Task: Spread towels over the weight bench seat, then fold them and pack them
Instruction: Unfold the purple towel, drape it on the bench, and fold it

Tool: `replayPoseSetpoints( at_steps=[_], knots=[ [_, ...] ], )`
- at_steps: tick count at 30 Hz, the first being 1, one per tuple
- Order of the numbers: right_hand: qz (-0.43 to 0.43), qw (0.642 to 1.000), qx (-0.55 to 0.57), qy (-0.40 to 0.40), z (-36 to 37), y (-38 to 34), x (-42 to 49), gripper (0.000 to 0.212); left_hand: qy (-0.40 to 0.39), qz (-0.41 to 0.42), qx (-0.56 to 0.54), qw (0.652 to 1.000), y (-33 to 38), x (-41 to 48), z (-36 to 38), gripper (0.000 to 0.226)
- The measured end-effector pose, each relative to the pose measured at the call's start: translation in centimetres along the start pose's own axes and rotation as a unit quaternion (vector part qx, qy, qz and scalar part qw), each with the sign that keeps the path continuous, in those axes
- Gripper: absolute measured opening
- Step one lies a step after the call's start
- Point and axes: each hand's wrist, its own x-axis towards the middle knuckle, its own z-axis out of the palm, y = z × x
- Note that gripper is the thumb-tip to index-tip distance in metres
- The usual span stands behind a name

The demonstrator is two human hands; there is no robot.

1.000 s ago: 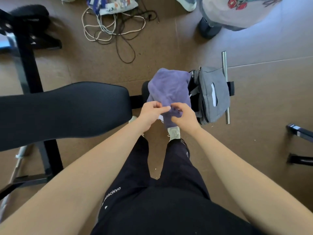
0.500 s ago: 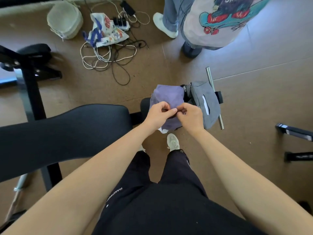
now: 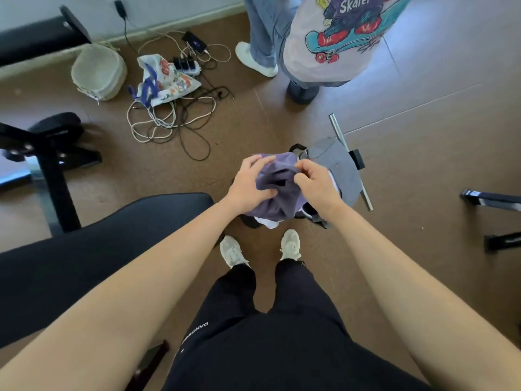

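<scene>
A bunched purple towel [image 3: 277, 193] is held up in front of me, past the end of the black weight bench seat [image 3: 107, 246]. My left hand [image 3: 249, 182] grips its left side with the fingers spread over the cloth. My right hand [image 3: 313, 180] pinches the towel's upper right edge. A bit of white cloth [image 3: 267, 222] shows under the towel. Right behind it stands a grey bag [image 3: 342, 167], partly hidden by my right hand.
Another person [image 3: 324, 40] stands just beyond the bag. Tangled cables [image 3: 174, 119], a printed tote bag [image 3: 166, 80] and a woven basket [image 3: 97, 70] lie on the brown floor at the left. Black bench frame parts [image 3: 53, 165] stand left; metal legs [image 3: 496, 215] at the right.
The view has tilted up, showing more floor and the other person. My hands have moved apart on the purple towel, the left one spreading over its left side.
</scene>
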Motion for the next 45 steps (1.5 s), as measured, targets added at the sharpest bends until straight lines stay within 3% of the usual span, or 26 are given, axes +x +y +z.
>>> replayPoseSetpoints(
  at_steps=[3,5,13,20,25,30,32,35,37,39,42,45],
  knots=[
    [0.03,0.998,0.013,-0.054,1.0,3.1,-0.3,0.012,0.02,-0.044,0.05,0.998,-0.2,0.7,1.5,0.016],
    [0.049,0.996,0.031,-0.065,1.3,5.2,-0.7,0.016,0.044,-0.086,0.044,0.994,-0.3,0.7,2.5,0.009],
    [0.1,0.991,0.073,-0.061,-3.0,10.3,2.6,0.01,0.084,-0.135,-0.023,0.987,1.8,2.6,6.1,0.01],
    [0.104,0.988,0.073,-0.087,-10.0,8.7,7.1,0.021,0.083,-0.111,-0.041,0.989,5.9,4.7,6.5,0.024],
    [0.085,0.984,0.092,-0.124,-10.9,8.0,7.3,0.01,0.128,-0.102,-0.085,0.983,7.4,5.1,5.1,0.041],
    [0.174,0.975,0.121,-0.061,-12.2,12.8,5.2,0.013,0.097,-0.124,-0.177,0.972,8.5,5.2,5.4,0.038],
    [0.198,0.962,0.149,-0.11,-12.4,14.5,3.6,0.023,0.052,-0.153,-0.247,0.955,9.5,5.2,7.1,0.028],
    [0.201,0.914,0.272,-0.225,-12.1,14.9,1.0,0.045,-0.046,-0.19,-0.364,0.911,10.8,4.2,10.3,0.016],
    [0.193,0.901,0.31,-0.236,-12.1,14.8,-0.8,0.046,-0.128,-0.166,-0.407,0.889,11.5,2.4,12.0,0.039],
    [0.205,0.903,0.333,-0.179,-12.7,14.6,-2.9,0.044,-0.178,-0.126,-0.424,0.879,11.9,0.6,13.2,0.043],
    [0.222,0.885,0.388,-0.13,-14.5,14.6,-5.6,0.053,-0.131,-0.098,-0.426,0.89,12.1,-1.1,14.1,0.039],
    [0.234,0.833,0.483,-0.135,-14.8,13.0,-7.0,0.047,-0.03,-0.134,-0.417,0.899,12.2,-0.8,14.8,0.025]
  ],
)
